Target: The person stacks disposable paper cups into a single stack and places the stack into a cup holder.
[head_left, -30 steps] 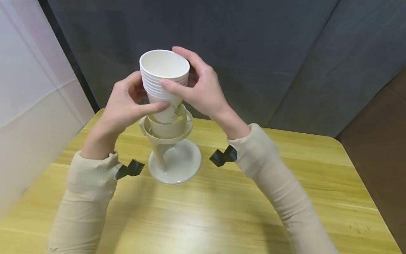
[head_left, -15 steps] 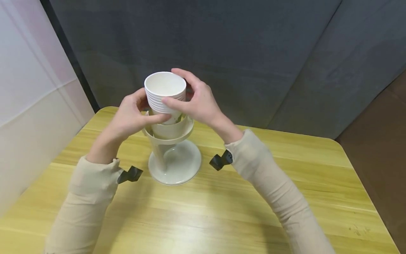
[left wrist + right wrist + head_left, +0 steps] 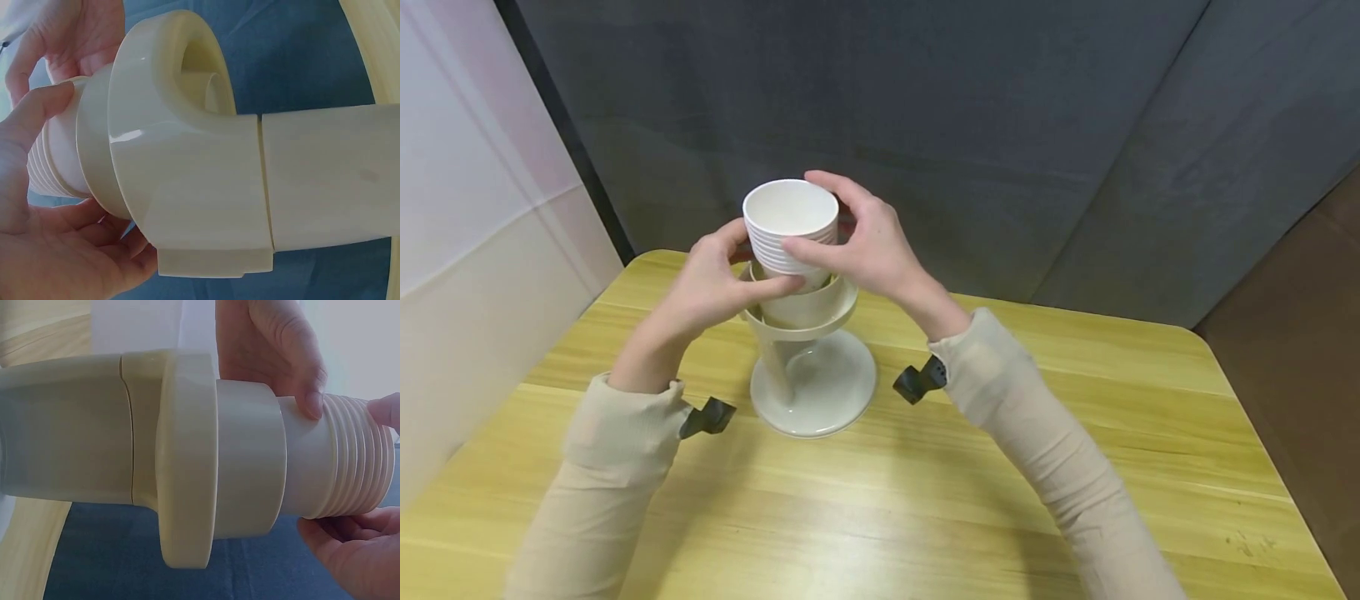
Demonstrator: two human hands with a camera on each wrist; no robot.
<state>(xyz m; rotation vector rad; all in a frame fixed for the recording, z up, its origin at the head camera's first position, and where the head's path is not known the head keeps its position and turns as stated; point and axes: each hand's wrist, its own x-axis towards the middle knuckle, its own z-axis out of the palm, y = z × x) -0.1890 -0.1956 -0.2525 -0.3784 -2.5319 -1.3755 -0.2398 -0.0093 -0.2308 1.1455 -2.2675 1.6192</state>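
A nested stack of white paper cups (image 3: 790, 212) stands with its lower part inside the round holder of a cream cup stand (image 3: 801, 312). My left hand (image 3: 711, 279) grips the stack low on its left side, thumb across the front just above the holder's rim. Higher up, my right hand (image 3: 872, 246) holds the stacked rims from the right, thumb in front and fingers behind. In the right wrist view the ridged cup rims (image 3: 356, 456) stick out beyond the holder's collar (image 3: 250, 459). The bottom of the stack is hidden inside the holder.
The stand's round glossy base (image 3: 842, 387) rests on a yellow wood-grain table (image 3: 925, 500). Behind the table hangs a dark grey curtain (image 3: 962, 150). A white panel (image 3: 490, 208) rises at the left and a brown surface (image 3: 1300, 333) borders the right side.
Both hands have lowered the cup stack, so it sits deeper in the holder than a second ago. The stand has stayed where it was.
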